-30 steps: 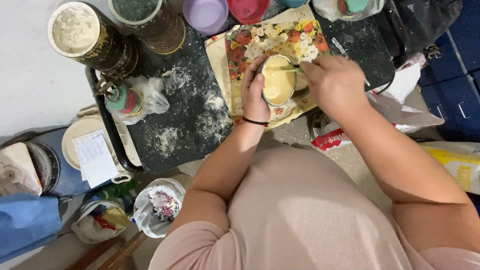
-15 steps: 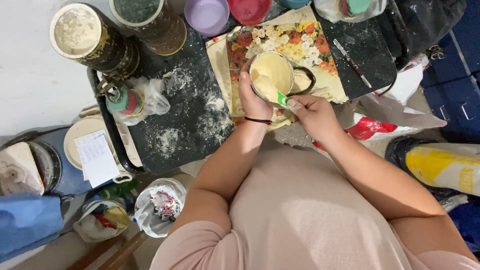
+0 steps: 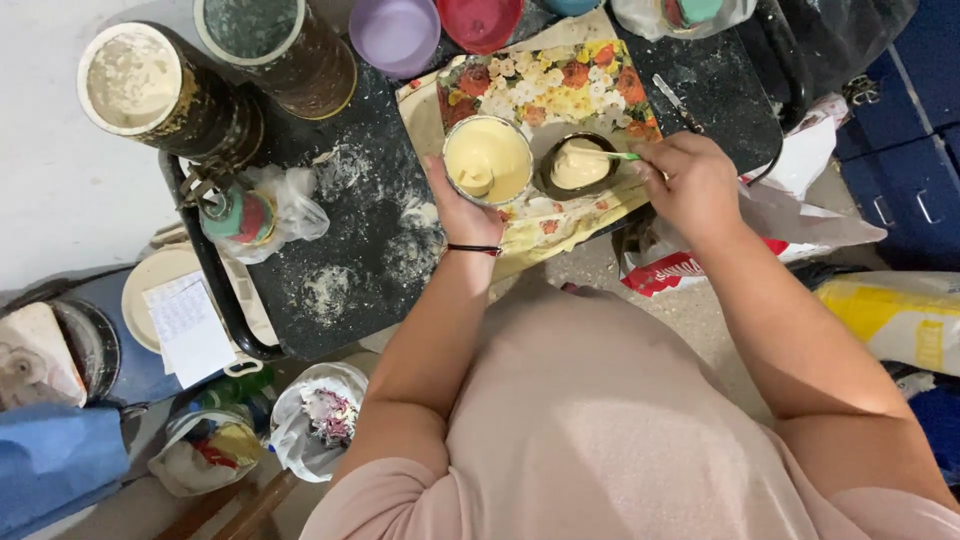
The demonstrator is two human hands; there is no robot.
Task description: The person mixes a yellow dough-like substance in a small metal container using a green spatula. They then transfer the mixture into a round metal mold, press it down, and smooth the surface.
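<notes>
The right hand (image 3: 690, 185), closed on a thin green-handled stirring stick (image 3: 612, 155), has moved from beside the cup half a second ago to right of centre, its tip now in the small dark bowl of pale cream paste (image 3: 578, 165). Judgement: material is being worked in the bowl. The left hand (image 3: 462, 205) grips the round cup of smooth yellow-cream liquid (image 3: 488, 160), upper centre, upright, just beside the bowl on the floral-printed board (image 3: 560, 85). The flour-dusted black table (image 3: 350, 250) bears all.
</notes>
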